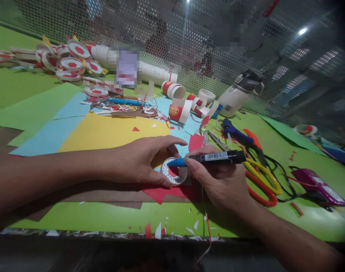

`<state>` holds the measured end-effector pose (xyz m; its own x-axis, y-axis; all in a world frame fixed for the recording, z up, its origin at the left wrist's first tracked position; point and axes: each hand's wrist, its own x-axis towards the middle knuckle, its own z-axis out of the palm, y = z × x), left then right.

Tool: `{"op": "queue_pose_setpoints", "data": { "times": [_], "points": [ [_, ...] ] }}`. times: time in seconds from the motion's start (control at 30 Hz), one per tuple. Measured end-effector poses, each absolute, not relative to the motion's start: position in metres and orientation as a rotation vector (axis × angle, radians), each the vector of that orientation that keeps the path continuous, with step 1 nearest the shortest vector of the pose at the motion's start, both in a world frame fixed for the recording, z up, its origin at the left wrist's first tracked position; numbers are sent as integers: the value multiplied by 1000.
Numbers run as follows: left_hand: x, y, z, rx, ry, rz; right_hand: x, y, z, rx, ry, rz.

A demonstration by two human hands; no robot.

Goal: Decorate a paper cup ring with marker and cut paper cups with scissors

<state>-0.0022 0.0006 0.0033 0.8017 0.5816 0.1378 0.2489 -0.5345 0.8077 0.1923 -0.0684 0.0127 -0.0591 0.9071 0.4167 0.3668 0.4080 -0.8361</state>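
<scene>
— Both hands work on the green table (84,217). How to do this step well?

— Left hand (141,160), fingers spread, should press the paper disc (174,175) flat on the red paper (161,192). Right hand (217,181) pinches the blue marker (209,158) — its tip touches the disc's upper edge, just left of the grip.

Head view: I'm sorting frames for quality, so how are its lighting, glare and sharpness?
Head view: dim overall, corners darkened; bright lamp glare on the perforated metal screen; edges bend like a fisheye; the right hand and its black blue-tipped marker are fairly sharp; two patches behind are pixelated.
</scene>
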Motion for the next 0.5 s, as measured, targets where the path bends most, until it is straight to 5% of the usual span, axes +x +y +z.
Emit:
{"op": "queue_pose_setpoints", "data": {
  "times": [0.5],
  "points": [
    [-3, 1, 1, 2142, 651, 506, 195, -67, 17, -1152, -1648, 405]
  ]
}}
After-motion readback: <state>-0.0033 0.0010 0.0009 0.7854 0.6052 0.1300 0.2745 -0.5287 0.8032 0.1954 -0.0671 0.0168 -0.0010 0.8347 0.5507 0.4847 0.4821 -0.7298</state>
